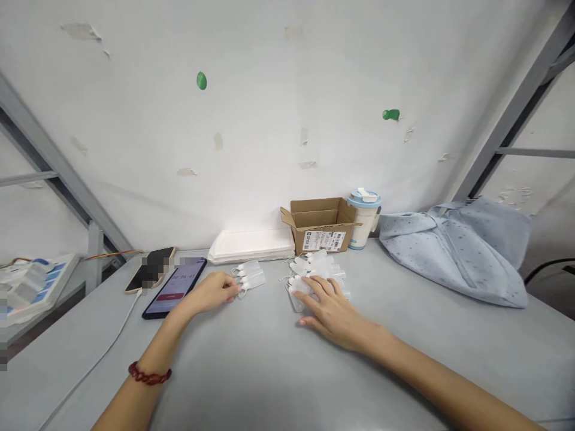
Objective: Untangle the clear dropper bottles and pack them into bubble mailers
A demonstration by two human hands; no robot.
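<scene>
My left hand (218, 292) is closed, fingers curled together, its fingertips at the cap end of the nearest piece in a short row of small translucent plastic pieces (252, 275) with white loops. They look like flat little bottles, lying side by side. To the right, my right hand (332, 314) lies palm down with its fingers spread over the front of a larger pile of the same translucent pieces (321, 265). Its fingertips touch the pile and hide part of it. A dark red bracelet (150, 375) circles my left wrist.
Behind the pile stand an open cardboard box (324, 230) and a cup with a blue lid (363, 218). A stack of white trays (254, 244) lies left of the box. Two phones (175, 290) (150, 269) and a white cable (103, 353) are at left. A pale blue fabric bag (453, 251) sits at right.
</scene>
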